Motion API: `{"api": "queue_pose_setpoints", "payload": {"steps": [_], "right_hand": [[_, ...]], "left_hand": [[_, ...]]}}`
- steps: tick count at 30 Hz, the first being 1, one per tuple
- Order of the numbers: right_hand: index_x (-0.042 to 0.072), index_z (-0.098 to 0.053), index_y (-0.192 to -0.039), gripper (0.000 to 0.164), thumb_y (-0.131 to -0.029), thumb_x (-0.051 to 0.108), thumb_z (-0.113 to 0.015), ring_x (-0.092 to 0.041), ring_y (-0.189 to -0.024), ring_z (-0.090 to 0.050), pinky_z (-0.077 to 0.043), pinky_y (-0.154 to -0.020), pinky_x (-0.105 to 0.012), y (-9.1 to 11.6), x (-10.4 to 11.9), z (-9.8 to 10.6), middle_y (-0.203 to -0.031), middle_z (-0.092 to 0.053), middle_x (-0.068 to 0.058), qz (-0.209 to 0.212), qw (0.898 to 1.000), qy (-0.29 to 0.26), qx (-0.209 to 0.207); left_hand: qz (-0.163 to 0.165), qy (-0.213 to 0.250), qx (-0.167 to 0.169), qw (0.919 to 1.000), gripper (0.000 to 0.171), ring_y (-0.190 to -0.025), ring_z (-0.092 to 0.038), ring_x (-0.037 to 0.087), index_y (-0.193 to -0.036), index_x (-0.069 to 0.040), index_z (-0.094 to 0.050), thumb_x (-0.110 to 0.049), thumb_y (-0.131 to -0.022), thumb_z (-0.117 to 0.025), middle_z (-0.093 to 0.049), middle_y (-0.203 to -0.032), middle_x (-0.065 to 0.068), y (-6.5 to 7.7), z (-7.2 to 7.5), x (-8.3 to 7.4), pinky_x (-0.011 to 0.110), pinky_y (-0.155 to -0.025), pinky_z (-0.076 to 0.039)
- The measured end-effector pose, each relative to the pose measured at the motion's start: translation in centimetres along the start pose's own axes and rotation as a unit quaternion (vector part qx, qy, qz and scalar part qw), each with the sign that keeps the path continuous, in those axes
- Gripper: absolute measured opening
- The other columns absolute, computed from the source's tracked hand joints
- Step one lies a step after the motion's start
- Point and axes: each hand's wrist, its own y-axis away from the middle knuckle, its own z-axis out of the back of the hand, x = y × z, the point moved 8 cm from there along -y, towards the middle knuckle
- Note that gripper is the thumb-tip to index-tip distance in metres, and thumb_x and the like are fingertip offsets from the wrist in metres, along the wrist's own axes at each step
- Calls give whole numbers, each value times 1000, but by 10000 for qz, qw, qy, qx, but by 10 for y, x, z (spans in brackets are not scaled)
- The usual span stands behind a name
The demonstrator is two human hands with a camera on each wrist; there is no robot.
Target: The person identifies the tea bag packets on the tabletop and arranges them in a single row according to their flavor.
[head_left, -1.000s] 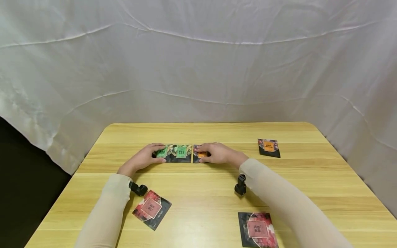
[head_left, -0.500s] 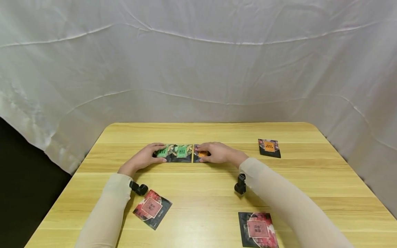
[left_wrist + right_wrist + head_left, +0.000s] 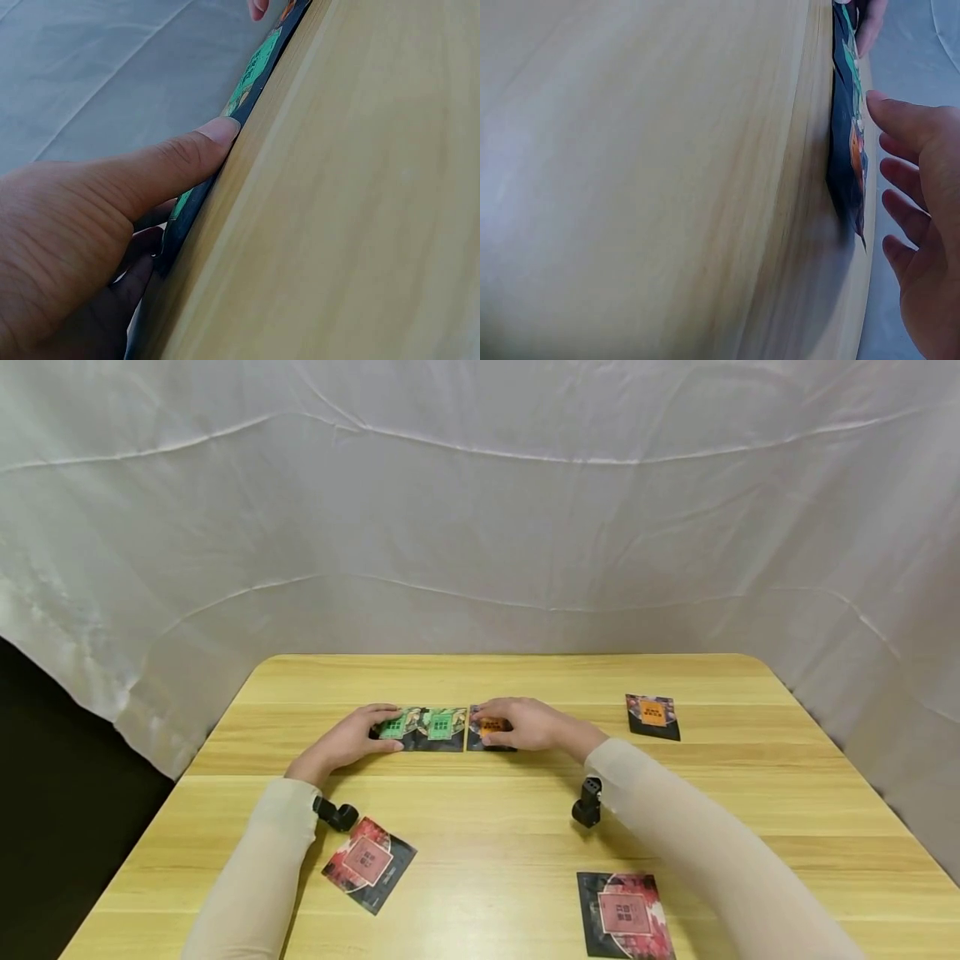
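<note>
Two flat packets with green labels lie side by side near the far edge of the table, the left packet (image 3: 392,729) touching the right packet (image 3: 441,727). My left hand (image 3: 348,739) grips the left green packet, thumb along its near edge and fingers round its far side and left end. An orange-label packet (image 3: 489,740) lies just right of the green pair, with a narrow gap. My right hand (image 3: 528,725) hovers over it; in the right wrist view this hand (image 3: 930,172) has loosely bent fingers standing apart from the orange-label packet (image 3: 855,161).
Another orange-label packet (image 3: 652,717) lies at the far right, slightly turned. Nearer me are two red packets: a tilted red packet (image 3: 370,865) by my left forearm and a sideways red packet (image 3: 626,916) by my right. A pale curtain (image 3: 480,543) hangs behind the table (image 3: 480,827).
My right hand has lifted off the orange-label packet and shifted slightly right, showing more of its label. My left hand and the other packets stay in place.
</note>
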Motion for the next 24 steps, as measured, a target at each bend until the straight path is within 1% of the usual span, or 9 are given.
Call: {"api": "queue_pose_setpoints", "payload": {"steps": [3,8,15,24], "right_hand": [[20,-51,-145,55,-96,44,-60,-27,-139,-37,-28,-114,-46,2,0,2,-151,-42,-6,-34,10000,58,-10],[16,-49,-146,58,-95,40,-64,-27,-137,-40,-31,-114,-45,6,-3,2,-149,-45,-7,-139,9997,192,54],[17,-48,-147,56,-96,33,-64,-28,-136,-41,-32,-113,-45,10,-8,0,-148,-46,-7,-234,9994,174,201],[18,-48,-147,56,-96,37,-63,-27,-137,-41,-32,-113,-45,12,-10,3,-148,-46,-5,-367,9991,73,216]], "left_hand": [[-22,-32,-7,10000,72,-140,-27,43,-148,-7,-43,-39,-90,-70,-33,-153,20,-1,0,1,59,-113,-23],[-25,-73,-31,10000,72,-140,-27,43,-148,-6,-44,-40,-90,-70,-34,-153,20,-2,0,2,59,-113,-23],[-23,-90,-10,10000,72,-141,-27,42,-148,-7,-44,-39,-90,-71,-34,-153,19,-3,0,-1,58,-113,-23],[-36,-76,-10,10000,71,-140,-27,42,-148,-7,-44,-39,-90,-71,-34,-153,19,-4,0,-2,58,-113,-23]]}}
